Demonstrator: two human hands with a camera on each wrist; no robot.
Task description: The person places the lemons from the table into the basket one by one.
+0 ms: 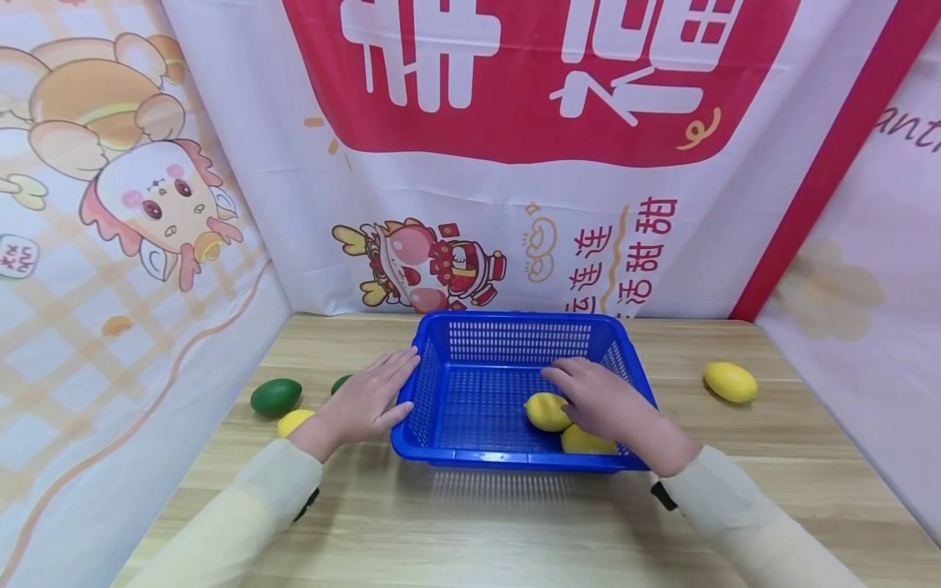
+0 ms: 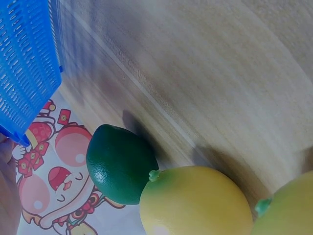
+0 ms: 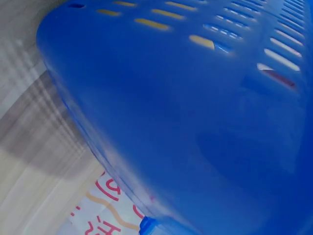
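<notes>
A blue plastic basket (image 1: pixel 515 459) with slotted walls sits on the wooden table. Against its left rim lies my left hand (image 1: pixel 371 396), fingers straight and thumb spread. My right hand (image 1: pixel 599 396) reaches over the right rim into the basket, its fingers loosely bent above and behind a lemon (image 1: pixel 546 412), the thumb at that lemon's right side. Nearer the front right corner is a second lemon (image 1: pixel 588 441), partly covered by the hand. In the right wrist view the basket's outer wall (image 3: pixel 171 107) fills most of the picture, hiding the fingers; yellow shows through some slots.
Left of the basket lie a dark green lime-like fruit (image 1: pixel 276 398), another green one (image 1: pixel 340 384) and a lemon (image 1: pixel 294 422), partly behind the left hand. The left wrist view shows two lemons (image 2: pixel 195 203) there. One lemon (image 1: pixel 731 382) lies far right. A printed cloth (image 1: pixel 507 180) hangs behind.
</notes>
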